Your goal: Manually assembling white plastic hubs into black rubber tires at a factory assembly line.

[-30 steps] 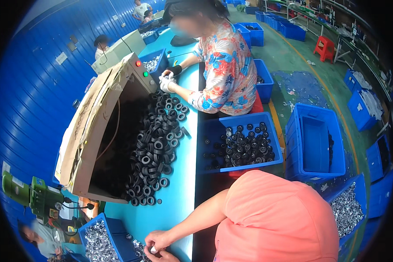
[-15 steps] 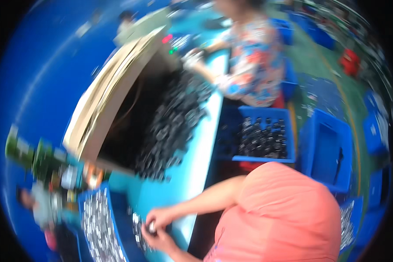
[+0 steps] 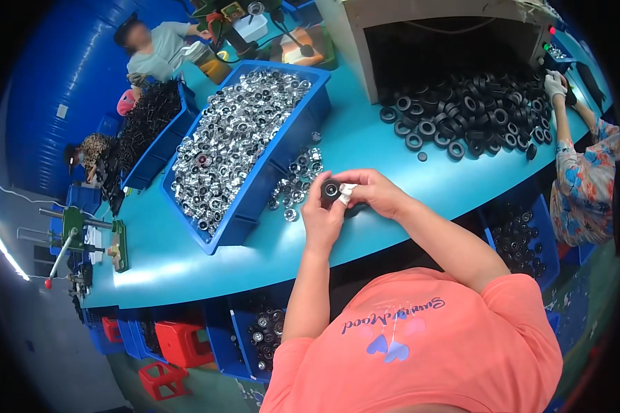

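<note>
Both hands, left (image 3: 322,219) and right (image 3: 372,193), pinched one black ring (image 3: 331,190) near the table's (image 3: 365,138) front edge; many rings (image 3: 472,113) and silver parts (image 3: 238,141) remained unassembled.

Small black ring (image 3: 331,191), upright, pinched above turquoise table edge.

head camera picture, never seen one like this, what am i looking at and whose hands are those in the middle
It is one wide fisheye view from a camera worn on a person's head, looking down; straight edges bend. The left hand and right hand are the wearer's, together holding a small black ring. They work over a turquoise table. On it sit a blue bin of shiny metal parts, loose metal parts, and a heap of black rings. Other people work nearby.
</note>
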Available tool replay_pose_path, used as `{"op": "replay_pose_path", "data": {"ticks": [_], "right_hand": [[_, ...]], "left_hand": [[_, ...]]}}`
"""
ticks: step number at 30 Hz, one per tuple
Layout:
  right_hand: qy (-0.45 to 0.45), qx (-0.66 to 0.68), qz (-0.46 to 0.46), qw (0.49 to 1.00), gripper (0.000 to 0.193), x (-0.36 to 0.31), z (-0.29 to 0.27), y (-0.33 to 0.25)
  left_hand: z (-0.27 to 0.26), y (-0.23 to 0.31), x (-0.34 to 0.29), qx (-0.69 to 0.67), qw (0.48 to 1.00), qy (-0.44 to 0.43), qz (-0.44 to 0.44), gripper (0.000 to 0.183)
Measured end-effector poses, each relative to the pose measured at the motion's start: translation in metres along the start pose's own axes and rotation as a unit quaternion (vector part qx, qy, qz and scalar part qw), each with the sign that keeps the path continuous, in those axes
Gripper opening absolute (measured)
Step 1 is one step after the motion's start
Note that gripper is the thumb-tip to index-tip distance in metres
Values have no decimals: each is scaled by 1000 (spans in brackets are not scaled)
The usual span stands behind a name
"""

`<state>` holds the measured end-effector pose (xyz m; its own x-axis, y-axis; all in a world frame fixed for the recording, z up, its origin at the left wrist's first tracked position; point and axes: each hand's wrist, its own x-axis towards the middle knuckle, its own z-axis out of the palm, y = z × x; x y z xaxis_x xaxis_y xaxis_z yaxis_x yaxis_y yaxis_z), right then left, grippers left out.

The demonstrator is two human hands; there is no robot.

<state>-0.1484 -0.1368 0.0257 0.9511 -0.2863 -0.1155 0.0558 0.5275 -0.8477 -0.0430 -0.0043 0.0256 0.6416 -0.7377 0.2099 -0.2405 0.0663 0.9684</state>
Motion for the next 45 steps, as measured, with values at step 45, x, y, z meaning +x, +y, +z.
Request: {"op": "replay_pose_path", "data": {"ticks": [45], "right_hand": [[77, -527, -173, 829, 23, 78, -23, -60]], "left_hand": [[-17, -9, 12, -486, 856, -48, -168, 55]]}}
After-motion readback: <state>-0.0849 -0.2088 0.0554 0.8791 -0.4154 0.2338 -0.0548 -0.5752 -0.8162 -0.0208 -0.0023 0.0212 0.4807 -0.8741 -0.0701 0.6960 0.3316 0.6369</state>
